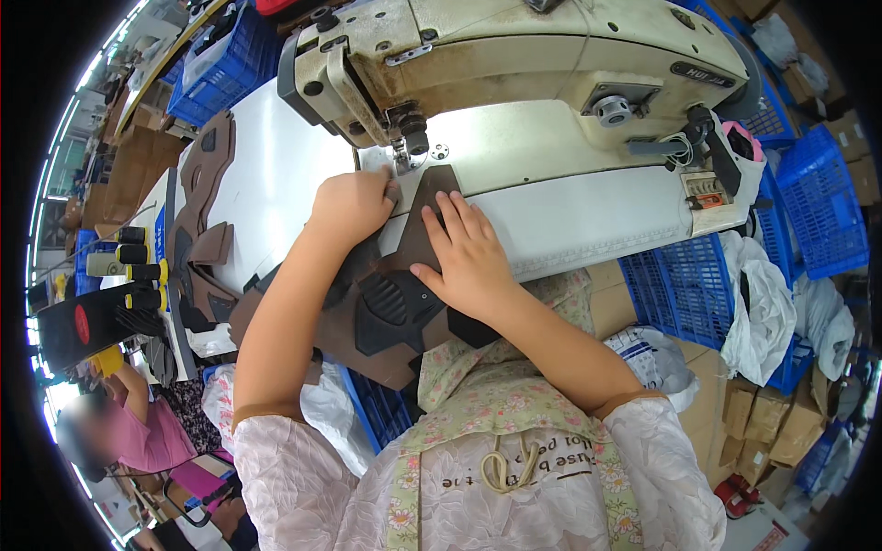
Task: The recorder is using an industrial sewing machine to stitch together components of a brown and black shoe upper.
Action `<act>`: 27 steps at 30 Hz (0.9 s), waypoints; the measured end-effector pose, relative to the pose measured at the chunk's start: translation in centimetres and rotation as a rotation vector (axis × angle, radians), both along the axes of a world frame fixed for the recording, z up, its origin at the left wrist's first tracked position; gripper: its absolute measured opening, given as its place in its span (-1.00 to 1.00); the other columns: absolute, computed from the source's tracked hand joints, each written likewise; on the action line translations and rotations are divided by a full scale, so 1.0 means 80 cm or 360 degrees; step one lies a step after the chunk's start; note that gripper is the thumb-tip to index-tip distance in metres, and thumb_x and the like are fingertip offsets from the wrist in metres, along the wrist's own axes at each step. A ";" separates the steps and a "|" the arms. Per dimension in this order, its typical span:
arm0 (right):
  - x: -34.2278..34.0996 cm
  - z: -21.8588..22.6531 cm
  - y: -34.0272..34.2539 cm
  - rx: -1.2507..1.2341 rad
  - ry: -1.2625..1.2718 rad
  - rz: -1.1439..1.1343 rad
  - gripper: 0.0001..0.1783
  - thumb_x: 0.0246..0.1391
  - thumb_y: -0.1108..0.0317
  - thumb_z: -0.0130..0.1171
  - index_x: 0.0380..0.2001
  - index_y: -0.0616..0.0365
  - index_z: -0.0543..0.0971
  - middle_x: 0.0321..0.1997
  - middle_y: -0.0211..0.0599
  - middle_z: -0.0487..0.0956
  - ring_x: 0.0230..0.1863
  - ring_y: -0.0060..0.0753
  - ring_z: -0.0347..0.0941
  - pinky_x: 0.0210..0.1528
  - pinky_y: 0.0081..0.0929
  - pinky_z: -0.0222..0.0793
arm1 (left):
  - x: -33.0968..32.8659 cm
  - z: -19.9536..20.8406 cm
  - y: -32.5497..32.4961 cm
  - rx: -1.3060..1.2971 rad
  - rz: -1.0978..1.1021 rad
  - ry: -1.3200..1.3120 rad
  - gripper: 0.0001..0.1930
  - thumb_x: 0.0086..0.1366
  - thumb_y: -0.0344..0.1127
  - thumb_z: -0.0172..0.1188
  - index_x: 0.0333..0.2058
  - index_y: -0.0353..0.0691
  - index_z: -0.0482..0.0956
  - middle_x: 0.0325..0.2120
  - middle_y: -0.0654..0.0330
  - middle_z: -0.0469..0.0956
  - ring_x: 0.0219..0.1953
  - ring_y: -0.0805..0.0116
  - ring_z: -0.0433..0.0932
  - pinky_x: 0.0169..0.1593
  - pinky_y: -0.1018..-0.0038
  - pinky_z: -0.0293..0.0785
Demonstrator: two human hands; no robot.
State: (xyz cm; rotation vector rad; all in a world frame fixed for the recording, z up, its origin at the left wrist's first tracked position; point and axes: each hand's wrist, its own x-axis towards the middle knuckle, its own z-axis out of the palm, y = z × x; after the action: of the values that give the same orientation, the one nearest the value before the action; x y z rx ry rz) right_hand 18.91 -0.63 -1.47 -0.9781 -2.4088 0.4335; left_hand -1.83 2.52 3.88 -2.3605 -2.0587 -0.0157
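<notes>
Under the head of a cream sewing machine (533,69), brown leather-like shoe-upper pieces (415,246) lie joined on the white bed and hang over its near edge. My left hand (351,208) is closed, its fingers curled on a dark edge of the work just left of the presser foot (405,158). Flat on the brown strip lies my right hand (469,253), fingers spread, to the right of the left hand. A dark ribbed panel (384,301) shows on the part hanging toward me. The needle tip is too small to make out.
More brown pieces (204,174) lie along the table's left side. Beyond them stand thread spools (133,254). Blue crates (680,285) with white bags (758,303) are at the right, cartons (767,418) below. Another person in a pink top (161,432) sits at lower left.
</notes>
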 end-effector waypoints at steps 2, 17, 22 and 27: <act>0.001 0.001 0.002 0.0011 -0.0017 0.0025 -0.18 0.02 -0.03 0.24 0.21 0.33 0.34 0.35 0.14 0.24 0.42 0.08 0.05 0.44 -0.05 -0.09 | -0.001 0.000 -0.002 -0.0033 0.0154 0.0019 -0.66 0.28 -0.15 0.03 -0.11 -0.20 0.61 -0.54 0.05 0.62 -0.44 0.02 0.62 -0.35 0.13 0.50; 0.001 0.001 0.003 0.0014 -0.0003 0.0039 -0.18 -0.01 -0.02 0.26 0.21 0.30 0.36 0.35 0.12 0.25 0.42 0.06 0.07 0.43 -0.04 -0.07 | 0.001 0.018 -0.008 -0.0267 -0.0013 -0.0128 -0.59 0.32 -0.16 0.06 0.14 0.07 0.51 -0.53 -0.01 0.60 -0.47 -0.01 0.59 -0.32 0.18 0.50; 0.000 0.001 0.003 0.0020 0.0011 0.0045 -0.18 -0.02 -0.01 0.27 0.21 0.31 0.36 0.34 0.13 0.26 0.41 0.07 0.08 0.43 -0.04 -0.06 | -0.009 0.011 -0.004 -0.0215 0.0290 0.0212 -0.61 0.31 -0.10 0.05 0.07 0.01 0.55 -0.53 0.10 0.63 -0.43 0.07 0.63 -0.32 0.19 0.52; 0.001 -0.001 0.003 0.0023 0.0007 0.0045 -0.18 -0.01 -0.01 0.26 0.21 0.31 0.35 0.34 0.14 0.26 0.40 0.09 0.09 0.43 -0.03 -0.06 | -0.037 -0.003 0.005 -0.0161 0.0465 -0.0027 -0.61 0.32 -0.10 0.02 0.05 -0.10 0.55 -0.37 -0.03 0.65 -0.36 0.02 0.64 -0.27 0.18 0.53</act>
State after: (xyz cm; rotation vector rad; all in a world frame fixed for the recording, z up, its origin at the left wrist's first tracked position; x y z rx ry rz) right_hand 19.01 -0.36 -1.56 -0.9371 -2.4210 0.4277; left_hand -4.77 2.94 3.66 -2.0907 -2.4454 0.0722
